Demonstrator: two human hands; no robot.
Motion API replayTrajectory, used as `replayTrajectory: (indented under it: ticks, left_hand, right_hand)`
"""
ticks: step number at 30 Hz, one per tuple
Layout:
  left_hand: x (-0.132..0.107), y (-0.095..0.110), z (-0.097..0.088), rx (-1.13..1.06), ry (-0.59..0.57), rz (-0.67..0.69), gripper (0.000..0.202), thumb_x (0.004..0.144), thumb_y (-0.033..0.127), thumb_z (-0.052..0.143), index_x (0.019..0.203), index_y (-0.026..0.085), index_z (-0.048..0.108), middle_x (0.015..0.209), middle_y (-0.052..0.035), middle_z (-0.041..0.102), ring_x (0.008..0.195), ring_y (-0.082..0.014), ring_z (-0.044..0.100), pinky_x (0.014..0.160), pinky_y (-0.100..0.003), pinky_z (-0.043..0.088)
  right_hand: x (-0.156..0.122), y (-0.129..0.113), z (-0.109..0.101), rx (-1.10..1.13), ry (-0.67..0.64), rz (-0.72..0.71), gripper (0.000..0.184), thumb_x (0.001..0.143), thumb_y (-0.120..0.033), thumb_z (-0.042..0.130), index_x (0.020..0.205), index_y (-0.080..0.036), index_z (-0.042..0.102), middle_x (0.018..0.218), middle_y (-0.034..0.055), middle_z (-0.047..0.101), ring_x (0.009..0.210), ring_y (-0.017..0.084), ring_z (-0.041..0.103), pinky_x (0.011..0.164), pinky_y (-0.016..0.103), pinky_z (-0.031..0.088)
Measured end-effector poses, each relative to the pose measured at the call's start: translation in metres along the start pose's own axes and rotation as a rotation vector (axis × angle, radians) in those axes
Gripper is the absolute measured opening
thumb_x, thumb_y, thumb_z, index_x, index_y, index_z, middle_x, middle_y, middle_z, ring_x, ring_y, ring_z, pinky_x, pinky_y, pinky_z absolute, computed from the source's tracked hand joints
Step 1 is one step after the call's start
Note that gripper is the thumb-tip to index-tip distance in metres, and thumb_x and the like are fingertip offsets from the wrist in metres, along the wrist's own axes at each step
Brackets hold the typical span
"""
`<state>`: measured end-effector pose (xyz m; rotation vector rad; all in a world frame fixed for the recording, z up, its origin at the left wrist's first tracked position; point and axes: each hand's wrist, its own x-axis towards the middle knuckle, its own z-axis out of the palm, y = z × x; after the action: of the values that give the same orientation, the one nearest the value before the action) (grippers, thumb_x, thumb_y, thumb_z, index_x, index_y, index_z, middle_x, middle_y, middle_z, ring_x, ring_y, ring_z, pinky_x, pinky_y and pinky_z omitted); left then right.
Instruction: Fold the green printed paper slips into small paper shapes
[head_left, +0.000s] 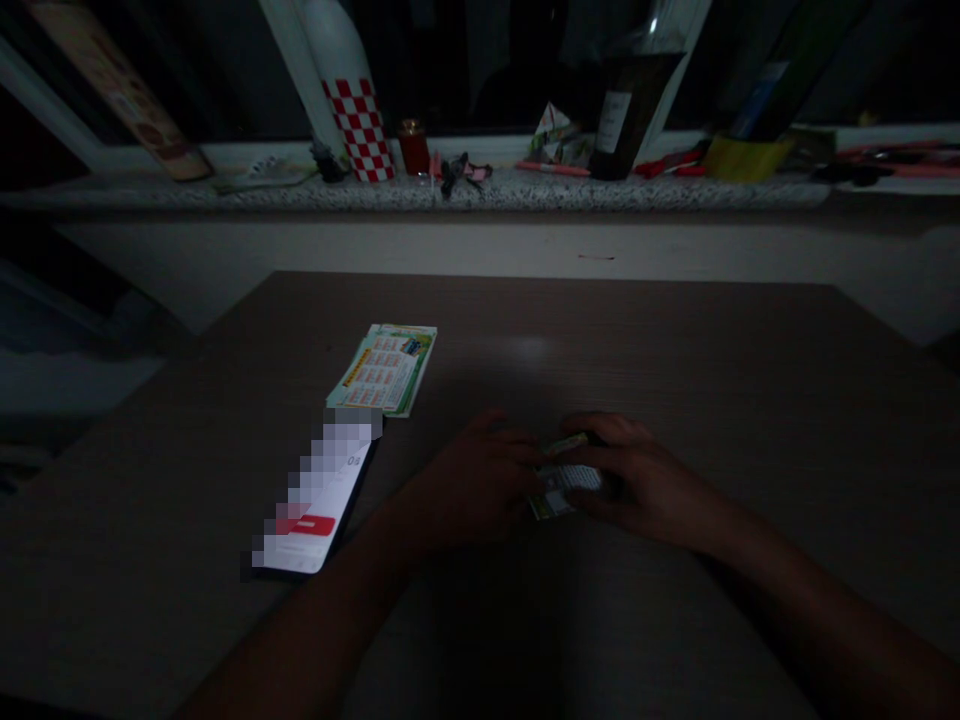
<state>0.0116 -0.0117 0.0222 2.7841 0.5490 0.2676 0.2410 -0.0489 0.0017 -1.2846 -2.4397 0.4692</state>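
A small printed card (564, 480) is between my two hands, low over the table; whether it is one card or a thin stack is too dark to tell. My right hand (637, 480) curls round its right side, fingers at the far edge and thumb at the near part. At the card's left edge, my left hand (484, 475) is closed with bent fingers, partly hidden in shadow. Left of my hands lies a stack of pocket calendar cards (384, 370), slightly fanned, with a green border and date grids.
A smartphone (322, 500) with a lit screen lies left of my left forearm, just below the calendar stack. Behind the wooden table (675, 350), a speckled windowsill (487, 200) carries a red-and-white checkered bottle (361, 125), a dark tube (626, 120) and several small items.
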Motion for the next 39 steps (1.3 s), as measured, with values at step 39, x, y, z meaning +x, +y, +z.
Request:
replayTrajectory:
  ticks: [39]
  left_hand:
    - [0.021,0.010,0.013,0.139,-0.116,-0.412,0.027,0.090,0.029,0.042,0.087,0.016,0.066,0.090,-0.0087,0.067,0.089,-0.0249,0.059,0.082,-0.041,0.044]
  right_hand:
    - [0.003,-0.001,0.009,0.032,0.004,0.160,0.035,0.075,-0.026,0.070,0.109,-0.033,0.067,0.125,0.0060,0.054,0.118,0.029,0.048,0.097,0.047,0.038]
